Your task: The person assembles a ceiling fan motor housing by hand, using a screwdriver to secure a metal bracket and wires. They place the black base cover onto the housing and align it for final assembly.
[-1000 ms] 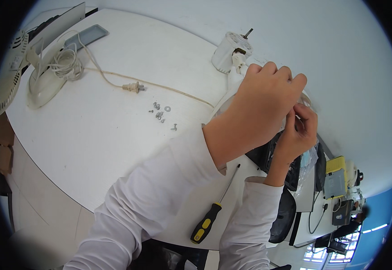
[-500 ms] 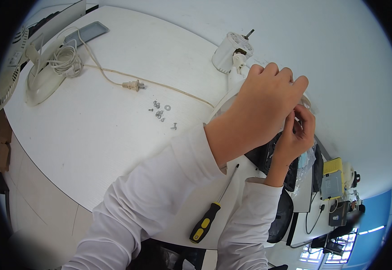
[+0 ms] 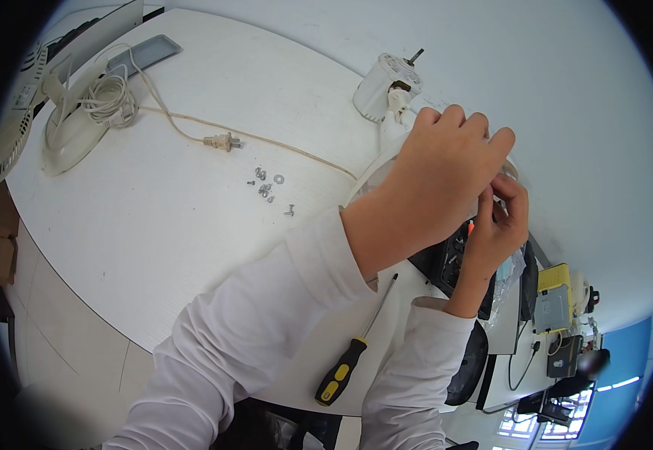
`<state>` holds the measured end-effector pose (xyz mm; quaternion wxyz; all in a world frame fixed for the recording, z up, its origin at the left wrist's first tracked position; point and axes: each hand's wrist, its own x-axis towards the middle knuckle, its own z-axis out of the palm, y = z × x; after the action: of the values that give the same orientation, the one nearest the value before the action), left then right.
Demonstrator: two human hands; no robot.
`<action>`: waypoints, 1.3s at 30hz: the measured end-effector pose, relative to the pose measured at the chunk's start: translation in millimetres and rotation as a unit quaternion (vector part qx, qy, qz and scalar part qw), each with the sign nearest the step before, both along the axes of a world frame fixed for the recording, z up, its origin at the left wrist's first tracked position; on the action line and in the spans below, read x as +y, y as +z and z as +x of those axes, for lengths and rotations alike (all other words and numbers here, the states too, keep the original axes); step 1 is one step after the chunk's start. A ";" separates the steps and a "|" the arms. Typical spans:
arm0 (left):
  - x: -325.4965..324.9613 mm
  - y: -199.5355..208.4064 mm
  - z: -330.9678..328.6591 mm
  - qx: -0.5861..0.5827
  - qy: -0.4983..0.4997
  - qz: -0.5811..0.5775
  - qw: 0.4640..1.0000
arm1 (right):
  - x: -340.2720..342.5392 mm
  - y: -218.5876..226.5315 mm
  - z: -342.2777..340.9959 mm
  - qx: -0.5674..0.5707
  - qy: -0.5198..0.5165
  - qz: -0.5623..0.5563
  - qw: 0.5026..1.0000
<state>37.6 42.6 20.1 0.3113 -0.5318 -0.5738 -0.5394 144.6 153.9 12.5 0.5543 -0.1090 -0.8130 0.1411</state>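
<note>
At the table's far right stands a white fan motor (image 3: pixel 379 88) with a metal shaft, on a pale neck leading down to a rounded white part (image 3: pixel 368 182). My left hand (image 3: pixel 439 176) covers most of that part, back upward, fingers curled over its far side. What those fingers hold is hidden. Beside and below it, my right hand (image 3: pixel 500 229) has thumb and fingers brought together close to the left hand's fingertips; whatever is pinched there cannot be seen. A black-and-yellow screwdriver (image 3: pixel 336 381) lies on the table between my forearms.
Several small screws (image 3: pixel 265 189) and a washer (image 3: pixel 279 179) lie mid-table. A cord with a plug (image 3: pixel 224 142) runs across the top. Coiled cable (image 3: pixel 109 101), a fan base (image 3: pixel 79 150) and a grey tray (image 3: pixel 154 52) sit at far left. A black tool case (image 3: pixel 446 262) is right.
My right hand has shifted slightly right, showing a little more of the black case behind it. The left hand has hardly moved.
</note>
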 end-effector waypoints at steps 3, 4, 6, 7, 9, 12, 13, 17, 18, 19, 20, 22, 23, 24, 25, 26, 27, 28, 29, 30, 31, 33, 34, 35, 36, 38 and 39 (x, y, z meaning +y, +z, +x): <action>0.4 0.0 0.0 -0.002 0.002 -0.007 1.000 | -2.8 2.0 -0.3 -0.005 0.011 -0.075 0.997; 0.6 -0.2 0.0 -0.002 0.004 -0.011 1.000 | -3.4 2.3 -0.4 -0.008 0.015 -0.106 0.994; 0.3 0.7 0.1 -0.001 0.010 -0.018 1.000 | -2.6 2.5 -0.8 -0.007 0.028 -0.139 0.990; 1.0 0.5 0.4 -0.003 0.014 -0.014 1.000 | -2.0 2.2 -1.2 -0.007 0.035 -0.155 0.987; 3.6 -0.5 1.4 -0.007 0.014 0.001 1.000 | -1.7 1.1 -1.4 0.004 0.053 -0.163 0.985; 8.3 -2.0 2.2 0.015 0.056 0.017 0.998 | -7.1 -2.9 -6.2 0.021 0.018 -0.131 0.991; 9.1 -2.0 3.0 0.009 0.058 0.014 0.998 | -9.9 -4.6 -8.5 0.026 -0.005 -0.112 0.993; 11.9 -2.7 7.4 -0.002 0.077 0.010 0.997 | -9.8 -9.3 -11.5 0.063 -0.014 -0.019 0.998; 12.5 -3.3 7.9 -0.003 0.086 0.010 0.996 | -7.4 -10.9 -11.4 0.067 -0.013 0.003 0.998; 12.8 -3.3 8.4 -0.001 0.094 0.013 0.996 | -5.6 -11.9 -11.3 0.070 -0.012 0.026 0.997; 13.6 -3.8 9.0 0.002 0.100 0.015 0.995 | -4.6 -13.3 -11.3 0.078 -0.009 0.022 0.997; 15.2 -4.8 10.2 0.004 0.112 0.018 0.993 | -3.2 -16.0 -11.5 0.093 -0.001 0.016 0.996; 15.9 -4.8 10.1 0.003 0.119 0.019 0.993 | -1.7 -17.4 -12.0 0.094 -0.005 0.027 0.995; 16.5 -4.8 9.9 0.003 0.125 0.020 0.992 | 0.1 -19.3 -12.5 0.095 -0.010 0.038 0.995; 17.3 -5.4 9.3 0.008 0.131 0.022 0.991 | 1.9 -21.2 -13.1 0.095 -0.014 0.049 0.994; 18.3 -6.0 8.9 0.013 0.136 0.026 0.990 | 2.7 -22.5 -13.1 0.101 -0.012 0.049 0.994; 18.9 -6.2 8.5 0.017 0.141 0.030 0.989 | 2.9 -24.1 -13.6 0.108 -0.011 0.048 0.993; 19.3 -5.8 8.2 0.017 0.137 0.034 0.990 | 3.5 -25.2 -14.1 0.114 -0.009 0.047 0.992; 19.3 -5.5 7.7 0.017 0.134 0.038 0.990 | 4.6 -25.3 -15.3 0.121 -0.005 0.053 0.991; 19.4 -5.1 7.4 0.017 0.130 0.042 0.990 | 4.6 -24.5 -15.1 0.119 -0.002 0.049 0.992; 19.6 -4.5 7.5 0.014 0.127 0.042 0.991 | 3.9 -22.9 -14.7 0.117 0.002 0.045 0.992; 19.7 -4.8 6.9 0.010 0.122 0.037 0.992 | 3.3 -22.2 -14.5 0.114 0.005 0.039 0.993; 20.0 -4.9 6.8 0.013 0.122 0.038 0.992 | 3.4 -21.9 -14.3 0.113 0.005 0.039 0.993; 20.0 -5.2 6.8 0.015 0.123 0.039 0.992 | 3.3 -22.0 -14.2 0.111 0.004 0.039 0.993; 19.8 -5.3 6.8 0.018 0.123 0.039 0.991 | 2.9 -22.7 -15.0 0.113 0.007 0.030 0.993; 18.8 -4.7 6.5 0.017 0.121 0.036 0.992 | 1.8 -24.4 -16.8 0.116 0.011 0.013 0.993; 18.7 -4.7 6.4 0.015 0.120 0.035 0.992 | 1.5 -24.7 -16.5 0.109 0.006 0.016 0.994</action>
<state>44.0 61.4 15.4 0.4009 -0.4561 -0.6096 -0.5095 128.1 155.5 -12.2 0.6407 -0.0793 -0.7503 0.1423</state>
